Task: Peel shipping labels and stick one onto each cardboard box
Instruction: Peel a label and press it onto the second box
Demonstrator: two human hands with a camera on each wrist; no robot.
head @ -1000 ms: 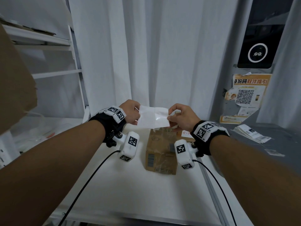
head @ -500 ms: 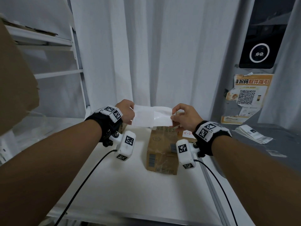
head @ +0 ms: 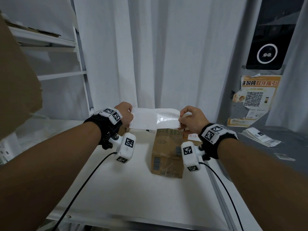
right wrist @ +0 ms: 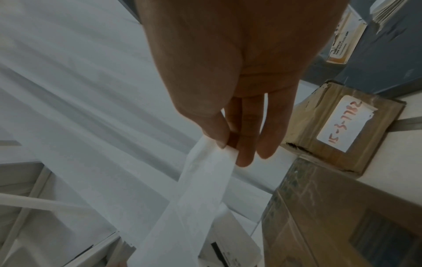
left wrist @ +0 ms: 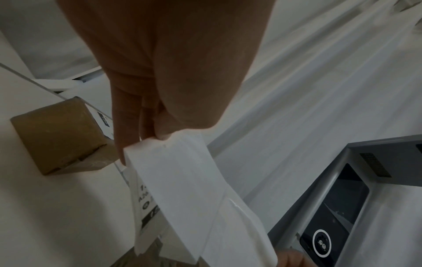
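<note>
- My left hand (head: 125, 114) pinches one short end of the shipping label (head: 146, 120), thumb and fingers closed narrow on the paper; from the left wrist camera I see the fingertips (left wrist: 160, 133) clamped on its edge.
- My right hand (head: 191, 119) pinches the glossy backing strip (head: 168, 120) at the opposite end, thumb against the first fingers (right wrist: 244, 155), the other fingers lying loosely beside them.
- The label and backing stretch flat between my two hands, held in the air above the far end of the cardboard box (head: 166, 154); I see black print on the label's underside from the left wrist.
- That box stands on the white table (head: 130, 189), below and between my hands, and carries barcodes on its near side.
- A second, smaller box (right wrist: 347, 133) sits just beyond it on the right, with a white tag handwritten in red.
- A third small box (left wrist: 59, 133) lies on the table to the left side, apart from the others.
- A stack of labels (head: 260, 136) lies on the grey counter (head: 291, 147) to my right.
- White curtains (head: 166, 55) hang behind the table.
</note>
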